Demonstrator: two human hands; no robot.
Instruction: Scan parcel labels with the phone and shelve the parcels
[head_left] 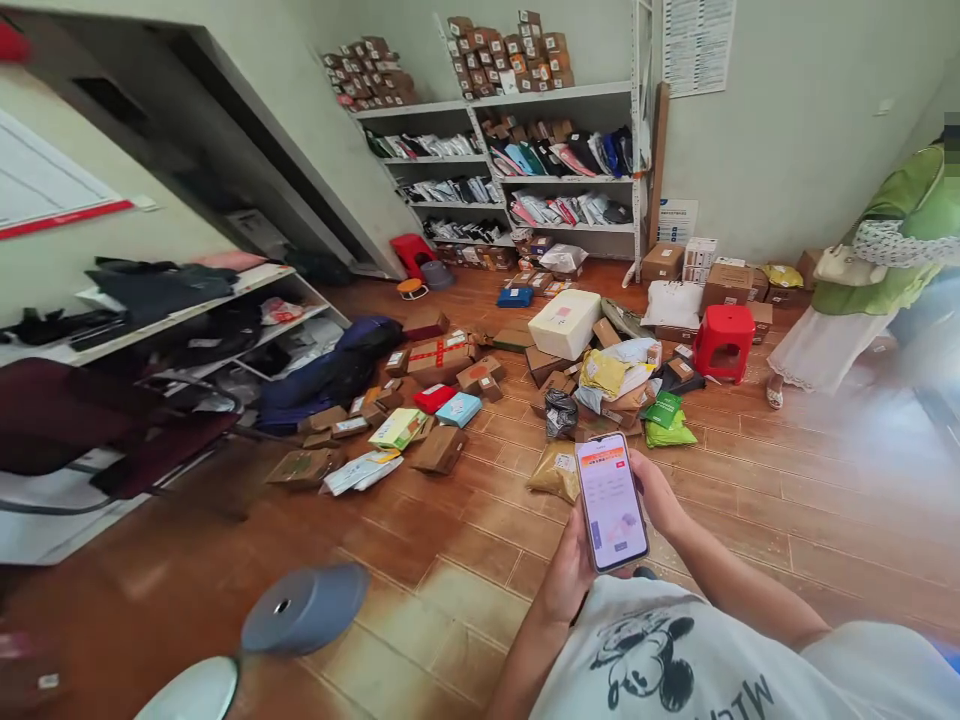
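A smartphone (610, 500) with a lit pink and white screen is held upright in front of my chest. My left hand (568, 572) grips its lower left edge from behind. My right hand (654, 492) steadies its right edge, fingers wrapped behind it. Beyond the phone, a heap of cardboard boxes (442, 362) and bagged parcels (616, 375) lies spread over the wooden floor (787, 500).
A white foam box (564, 322) and a red stool (724, 342) stand among the parcels. Metal shelves (555, 95) with packages line the far wall, another shelf (225, 295) stands at left. A person in green and white (862, 290) is at right. A grey stool (304, 608) sits near me.
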